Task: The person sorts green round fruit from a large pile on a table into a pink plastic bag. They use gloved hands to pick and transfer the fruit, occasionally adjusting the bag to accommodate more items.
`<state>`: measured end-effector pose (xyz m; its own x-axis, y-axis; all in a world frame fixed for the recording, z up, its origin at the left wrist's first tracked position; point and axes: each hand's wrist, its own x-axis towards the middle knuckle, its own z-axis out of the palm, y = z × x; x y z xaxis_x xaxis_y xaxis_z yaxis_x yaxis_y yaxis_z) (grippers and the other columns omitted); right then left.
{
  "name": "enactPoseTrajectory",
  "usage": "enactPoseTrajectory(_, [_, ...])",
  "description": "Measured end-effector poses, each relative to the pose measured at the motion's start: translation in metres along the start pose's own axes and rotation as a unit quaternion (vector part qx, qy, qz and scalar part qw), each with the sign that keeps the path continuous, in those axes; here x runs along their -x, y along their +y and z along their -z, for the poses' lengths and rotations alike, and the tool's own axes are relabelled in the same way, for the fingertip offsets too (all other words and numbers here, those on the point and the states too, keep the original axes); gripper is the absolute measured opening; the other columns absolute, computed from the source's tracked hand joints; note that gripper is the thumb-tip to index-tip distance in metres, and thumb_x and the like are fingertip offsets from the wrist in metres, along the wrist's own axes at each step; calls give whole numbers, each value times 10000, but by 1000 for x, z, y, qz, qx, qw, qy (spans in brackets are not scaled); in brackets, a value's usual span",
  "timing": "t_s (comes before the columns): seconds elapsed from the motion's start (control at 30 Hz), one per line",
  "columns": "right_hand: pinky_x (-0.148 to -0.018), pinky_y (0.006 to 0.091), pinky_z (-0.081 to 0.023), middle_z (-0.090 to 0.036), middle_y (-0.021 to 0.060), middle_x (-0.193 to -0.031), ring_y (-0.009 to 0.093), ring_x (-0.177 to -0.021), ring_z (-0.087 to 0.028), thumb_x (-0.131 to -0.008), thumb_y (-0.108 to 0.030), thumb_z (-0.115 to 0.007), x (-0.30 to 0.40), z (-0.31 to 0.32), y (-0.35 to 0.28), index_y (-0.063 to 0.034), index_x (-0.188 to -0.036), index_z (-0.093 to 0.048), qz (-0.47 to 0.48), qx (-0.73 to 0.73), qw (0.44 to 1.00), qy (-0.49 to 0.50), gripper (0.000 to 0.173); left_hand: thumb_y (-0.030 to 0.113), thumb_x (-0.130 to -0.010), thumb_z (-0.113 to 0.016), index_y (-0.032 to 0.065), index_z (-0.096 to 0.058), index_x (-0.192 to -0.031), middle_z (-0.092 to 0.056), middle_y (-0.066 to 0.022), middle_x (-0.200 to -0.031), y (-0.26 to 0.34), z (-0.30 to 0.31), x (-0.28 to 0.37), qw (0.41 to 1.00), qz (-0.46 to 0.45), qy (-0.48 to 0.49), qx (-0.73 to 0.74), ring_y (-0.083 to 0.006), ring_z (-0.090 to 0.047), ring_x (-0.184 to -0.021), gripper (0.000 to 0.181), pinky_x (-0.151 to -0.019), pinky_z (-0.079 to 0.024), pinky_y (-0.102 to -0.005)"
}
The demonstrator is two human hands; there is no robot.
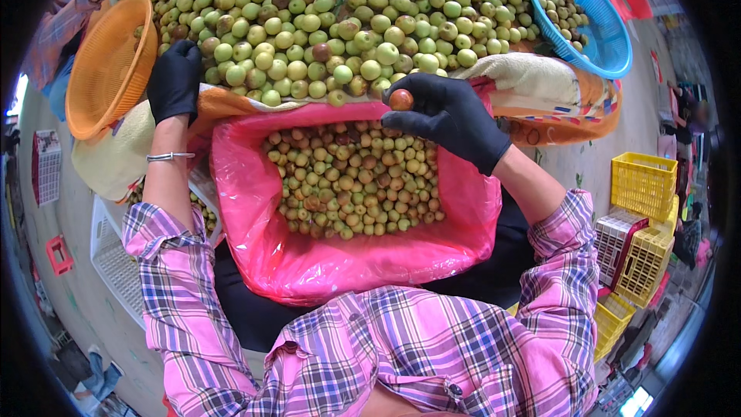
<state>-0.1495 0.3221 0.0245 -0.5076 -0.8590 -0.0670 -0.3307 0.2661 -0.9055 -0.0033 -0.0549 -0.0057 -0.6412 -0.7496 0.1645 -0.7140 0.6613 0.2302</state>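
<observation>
A reddish-brown jujube (401, 100) is pinched between the thumb and fingers of my right hand (448, 119), gloved in black. That hand hovers over the far right rim of a pink plastic bag liner (359, 278), which surrounds many small green and brown jujubes (359, 185). My left hand (175, 82), also in a black glove, has its fingers curled at the left edge of a large heap of green jujubes (324, 23). The glove hides whether anything is inside it. Beside it, an orange plastic basket (110, 69) leans tilted.
A blue basket (619, 40) holding some jujubes sits at the heap's right. Cloth padding (521, 81) edges the heap. White crates (116, 260) stand by my left arm, yellow crates (644, 185) to the right. Another person's sleeve (61, 35) shows upper left.
</observation>
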Motion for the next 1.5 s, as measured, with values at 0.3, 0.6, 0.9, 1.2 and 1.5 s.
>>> enactPoseTrajectory(0.3, [-670, 312, -504, -664, 100, -794, 157, -728, -634, -802, -190, -749, -13, -14, -10, -12, -1009, -637, 24, 64, 995, -70, 295, 341, -880, -474, 129, -672, -983, -658, -178, -947, 3, 6, 7, 999, -13, 33, 16, -383, -622, -897, 307, -733, -485, -461])
enactPoseTrajectory(0.6, [-650, 471, -506, -633, 238, -857, 414, -785, -633, -752, -189, -679, -72, -123, -105, -61, -1107, -594, 313, -50, 947, -58, 386, 329, -877, -474, 128, -668, -901, -655, -188, -885, 5, -23, -8, 998, -21, 45, 29, -400, -623, -841, 280, -691, -481, -487])
enactPoseTrajectory(0.9, [-837, 397, -505, -647, 138, -1076, 320, -968, -628, -760, -228, -723, -100, 34, 56, -96, -1098, -657, 284, 354, 871, 189, 369, 319, -884, -457, 125, -666, -892, -656, -193, -877, 12, -1, 3, 998, -3, 62, 11, -398, -627, -833, 285, -701, -484, -494])
enactPoseTrajectory(1.2, [-830, 386, -500, -619, 138, -1056, 320, -974, -597, -809, -8, -617, -39, -26, 9, -110, -1182, -607, 268, 127, 952, -76, 387, 326, -883, -462, 118, -670, -889, -657, -205, -871, 5, 0, 5, 998, -8, 61, 26, -398, -632, -835, 294, -695, -487, -492])
enactPoseTrajectory(1.5, [-757, 414, -521, -681, 107, -946, 321, -867, -659, -834, -360, -626, -171, 9, 15, -155, -1032, -661, 104, 413, 896, 125, 288, 323, -877, -465, 128, -671, -906, -659, -199, -882, 12, 2, 6, 998, 2, 59, 24, -399, -630, -848, 285, -717, -486, -496])
